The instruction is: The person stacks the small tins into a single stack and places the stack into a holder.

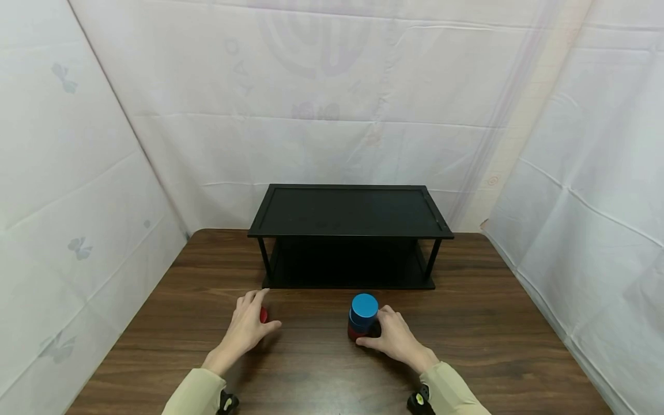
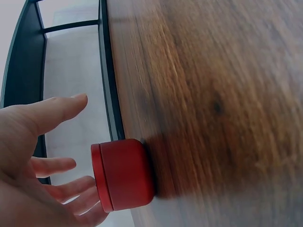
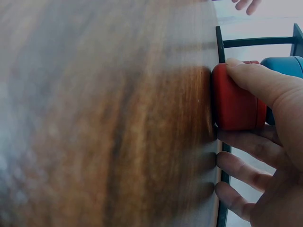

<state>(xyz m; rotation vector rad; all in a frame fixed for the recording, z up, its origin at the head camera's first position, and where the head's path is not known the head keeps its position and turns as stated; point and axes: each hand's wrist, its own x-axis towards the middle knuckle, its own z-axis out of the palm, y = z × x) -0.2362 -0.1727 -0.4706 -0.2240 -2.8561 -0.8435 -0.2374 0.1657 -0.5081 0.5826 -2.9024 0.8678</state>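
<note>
My left hand (image 1: 246,324) is spread beside a small red tin (image 2: 127,174) standing on the table. Its thumb and fingers are apart, the fingertips overlapping the lid's edge in the left wrist view. From the head view the hand covers most of this tin. My right hand (image 1: 394,337) grips another red tin (image 3: 235,97) low near the tabletop, thumb on one side and index finger on the other. A blue tin (image 1: 365,306) is stacked on top of that red one. The remaining right fingers are stretched out past the tin.
A black two-level rack (image 1: 347,210) stands at the back of the dark wooden table (image 1: 306,374), just beyond both hands. White sheeting (image 1: 332,144) hangs behind it and along both sides.
</note>
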